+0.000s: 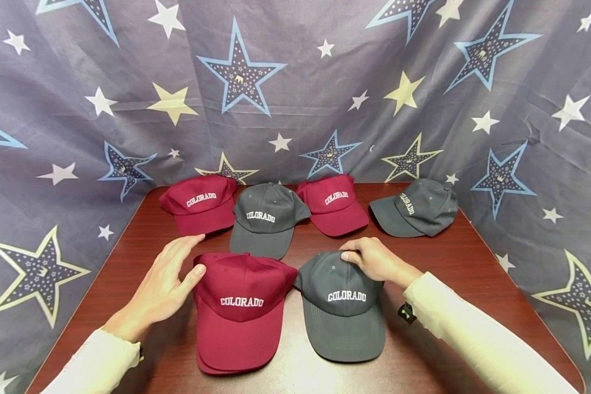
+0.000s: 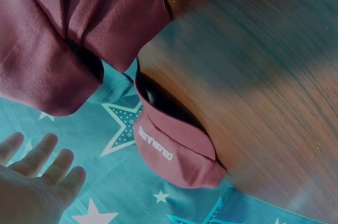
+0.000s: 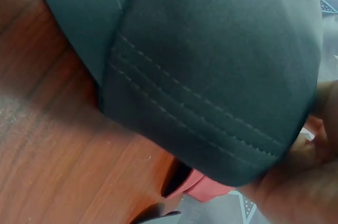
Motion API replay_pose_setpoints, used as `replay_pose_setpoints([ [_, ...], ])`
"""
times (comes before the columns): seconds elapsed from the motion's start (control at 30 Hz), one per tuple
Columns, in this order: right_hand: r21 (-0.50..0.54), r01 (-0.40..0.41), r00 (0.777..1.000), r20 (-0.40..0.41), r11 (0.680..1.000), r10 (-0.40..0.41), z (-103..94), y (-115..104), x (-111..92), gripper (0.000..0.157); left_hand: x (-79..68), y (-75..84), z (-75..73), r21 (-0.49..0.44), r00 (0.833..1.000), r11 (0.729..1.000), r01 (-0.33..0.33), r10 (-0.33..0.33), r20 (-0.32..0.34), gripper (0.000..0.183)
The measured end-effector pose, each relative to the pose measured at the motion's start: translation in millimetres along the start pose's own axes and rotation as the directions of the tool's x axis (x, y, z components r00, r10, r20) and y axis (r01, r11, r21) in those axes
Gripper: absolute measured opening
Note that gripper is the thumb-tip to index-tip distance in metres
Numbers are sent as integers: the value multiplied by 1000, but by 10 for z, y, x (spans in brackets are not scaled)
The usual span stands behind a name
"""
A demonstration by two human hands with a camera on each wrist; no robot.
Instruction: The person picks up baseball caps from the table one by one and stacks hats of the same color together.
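At the front of the table, a maroon cap (image 1: pixel 246 282) with white COLORADO lettering has its brim toward me; a second edge shows under that brim. My left hand (image 1: pixel 164 282) is beside its left side, fingers extended; in the left wrist view the fingers (image 2: pixel 58 166) are apart from the maroon fabric (image 2: pixel 116 18). To the right, a dark grey COLORADO cap (image 1: pixel 345 298) also faces me. My right hand (image 1: pixel 374 260) pinches the top rear of its crown. In the right wrist view, the grey cap (image 3: pixel 211 76) partly hides that hand (image 3: pixel 301 187).
Along the back of the brown table (image 1: pixel 143 251) sit a maroon cap (image 1: pixel 202 216), a grey cap (image 1: pixel 263 230), another maroon cap (image 1: pixel 337 216) and a grey cap (image 1: pixel 426 210) turned sideways. A star-patterned cloth (image 1: pixel 285 65) hangs behind and at both sides.
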State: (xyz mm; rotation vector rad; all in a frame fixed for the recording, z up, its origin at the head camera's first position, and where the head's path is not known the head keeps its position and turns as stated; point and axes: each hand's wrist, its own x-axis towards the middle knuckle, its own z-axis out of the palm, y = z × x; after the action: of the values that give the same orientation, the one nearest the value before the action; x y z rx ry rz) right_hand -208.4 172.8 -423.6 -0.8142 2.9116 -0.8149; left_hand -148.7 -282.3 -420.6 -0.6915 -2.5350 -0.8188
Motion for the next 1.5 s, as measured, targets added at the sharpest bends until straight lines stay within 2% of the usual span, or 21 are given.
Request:
replay_pose_setpoints([
  [0.37,-2,-20,1000,-3,1000,20,-69,12,-47,33,51,19,13,2,1000,1000,16,-16,22,68],
  [0.7,53,-86,992,-84,995,90,-122,28,-114,42,174,93,39,-8,1000,1000,-12,12,11,62],
  [0.9,71,-87,984,-146,994,97,-177,53,-170,45,307,146,33,-1,999,1000,25,-25,29,59],
  [1.17,67,-89,976,-192,994,101,-233,86,-257,46,550,235,3,-5,992,996,86,-85,93,59],
  [1.3,62,-84,975,-202,995,95,-263,108,-303,47,676,246,-1,12,984,993,115,-116,136,62],
  [1.5,53,-96,971,-216,994,105,-292,166,-376,47,867,222,0,46,963,985,164,-170,210,69],
])
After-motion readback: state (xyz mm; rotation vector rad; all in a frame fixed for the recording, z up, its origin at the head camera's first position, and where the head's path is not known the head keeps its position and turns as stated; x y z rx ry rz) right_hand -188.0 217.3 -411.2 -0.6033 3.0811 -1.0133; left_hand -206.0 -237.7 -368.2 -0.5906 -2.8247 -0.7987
